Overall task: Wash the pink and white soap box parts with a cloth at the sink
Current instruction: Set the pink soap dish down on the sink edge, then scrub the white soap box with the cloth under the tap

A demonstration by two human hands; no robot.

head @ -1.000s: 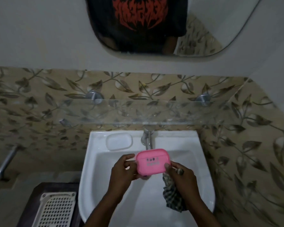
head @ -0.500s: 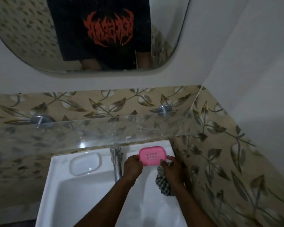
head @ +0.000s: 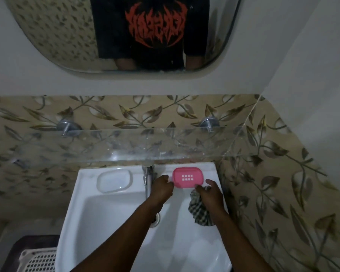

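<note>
The pink soap box part (head: pixel 187 177), with a grid of small drain holes, lies on the back right ledge of the white sink (head: pixel 77 203). My left hand (head: pixel 162 186) grips its left edge. My right hand (head: pixel 209 193) holds a bunched checked cloth (head: pixel 199 213) in the palm, and its fingertips touch the pink part's front right corner. The white soap box part (head: pixel 114 181) lies hollow side up on the back left ledge, away from both hands.
A chrome tap (head: pixel 148 177) stands between the two parts at the back of the basin. A glass shelf (head: pixel 126 146) juts out just above the ledge. A white perforated basket (head: pixel 39 261) sits at the lower left. A tiled wall lies close on the right.
Both hands carried the pink part from over the basin up to the back right ledge, where it now lies flat. The camera tilted up, then swung back left.
</note>
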